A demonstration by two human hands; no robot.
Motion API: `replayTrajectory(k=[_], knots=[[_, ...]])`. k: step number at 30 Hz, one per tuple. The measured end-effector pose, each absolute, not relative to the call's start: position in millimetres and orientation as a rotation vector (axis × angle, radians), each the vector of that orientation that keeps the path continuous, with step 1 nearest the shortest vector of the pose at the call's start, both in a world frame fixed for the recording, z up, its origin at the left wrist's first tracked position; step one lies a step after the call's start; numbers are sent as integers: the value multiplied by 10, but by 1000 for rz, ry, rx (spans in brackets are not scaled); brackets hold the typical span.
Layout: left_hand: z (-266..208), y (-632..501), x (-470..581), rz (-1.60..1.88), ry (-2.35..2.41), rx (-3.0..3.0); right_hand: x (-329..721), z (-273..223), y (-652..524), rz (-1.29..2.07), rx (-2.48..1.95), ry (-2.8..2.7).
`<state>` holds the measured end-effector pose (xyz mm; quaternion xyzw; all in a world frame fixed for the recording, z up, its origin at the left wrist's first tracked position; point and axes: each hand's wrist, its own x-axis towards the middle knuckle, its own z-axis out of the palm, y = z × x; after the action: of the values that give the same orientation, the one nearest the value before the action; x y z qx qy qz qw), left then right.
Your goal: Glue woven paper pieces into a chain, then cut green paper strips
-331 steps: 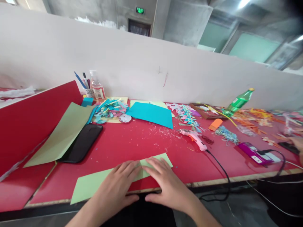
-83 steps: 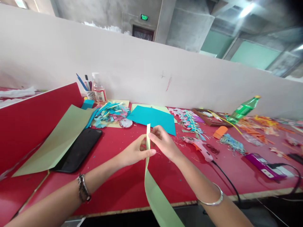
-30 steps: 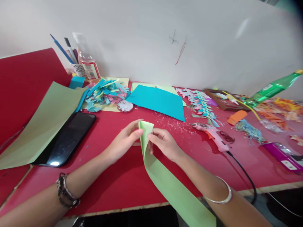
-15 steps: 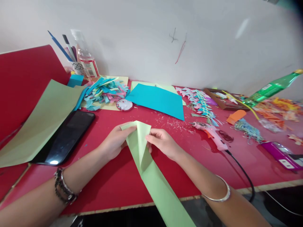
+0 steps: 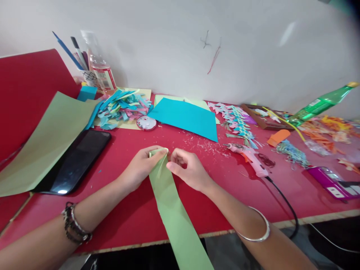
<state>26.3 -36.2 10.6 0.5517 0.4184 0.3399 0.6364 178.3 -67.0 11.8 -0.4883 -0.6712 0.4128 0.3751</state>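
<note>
A light green paper strip (image 5: pixel 173 206) runs from my hands down past the table's front edge. Its top end is folded over, with a narrow crease showing. My left hand (image 5: pixel 143 165) grips this folded end, thumb pressed on top and fingers behind the paper. Beside the strip's right edge is my right hand (image 5: pixel 191 168), its fingers loosely curled and its thumb apart from them. The thumb tip is at the paper's edge; whether it touches is hard to tell. Nothing shows between the right thumb and fingers.
A phone (image 5: pixel 75 161) lies left, partly under a green sheet (image 5: pixel 47 142). Behind are cut paper strips (image 5: pixel 123 107), a round lid (image 5: pixel 146 122) and a blue sheet (image 5: pixel 187 118). A pink glue gun (image 5: pixel 250 157) with a black cord, a power strip (image 5: pixel 334 183) and a green bottle (image 5: pixel 323 103) are right.
The raised triangular flap at the strip's top has been folded down and narrowed under my left thumb. My right hand has let go of the flap and moved slightly left.
</note>
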Motion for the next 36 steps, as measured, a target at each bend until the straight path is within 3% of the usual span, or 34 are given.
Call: replayTrajectory(k=[3, 7, 15, 26, 36], knots=[[104, -359, 287, 812, 976, 1527, 1758, 164, -722, 808, -1346, -1810], [101, -354, 293, 793, 1017, 1655, 1753, 175, -753, 731, -1359, -1835], [60, -336, 232, 762, 990, 1210, 1807, 133, -687, 1202, -1175, -1556], [193, -324, 240, 605, 876, 836, 1818, 66, -624, 1217, -1136, -1272], [132, -312, 212, 696, 968, 1051, 1888, 24, -562, 1301, -1146, -1231]])
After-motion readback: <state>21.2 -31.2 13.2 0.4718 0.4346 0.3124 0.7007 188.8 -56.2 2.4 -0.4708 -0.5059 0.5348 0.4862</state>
